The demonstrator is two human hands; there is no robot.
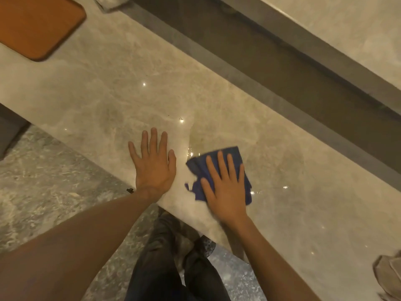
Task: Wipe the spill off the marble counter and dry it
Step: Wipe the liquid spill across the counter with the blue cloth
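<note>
Spill [191, 135]: a thin glossy film on the marble counter [97, 94], its edge curving just beyond my fingertips, between my two hands and up ahead of the cloth
Blue cloth [197, 168]: soft, crumpled, roughly square with a frayed corner, flat on the wet patch near the front edge of the counter
Right hand [225, 187]: no closed grip here, fingers straight and spread, palm pressing the cloth down onto the marble; it looks blurred
Left hand [153, 165]: flat and open too, fingers splayed, resting on bare marble just beside the cloth, holding nothing
Progress: I'd call it mid-wipe; wet sheen and bright glints sit above and beside the cloth, so liquid is left, and drying is not yet done
Surface: polished beige stone with pale veins, hard and slick, mirror-like where wet
Elsewhere: an orange tray [36, 25] with rounded corners far left, well apart; a beige rag [388, 276] bunched at the far right edge, perhaps for drying
</note>
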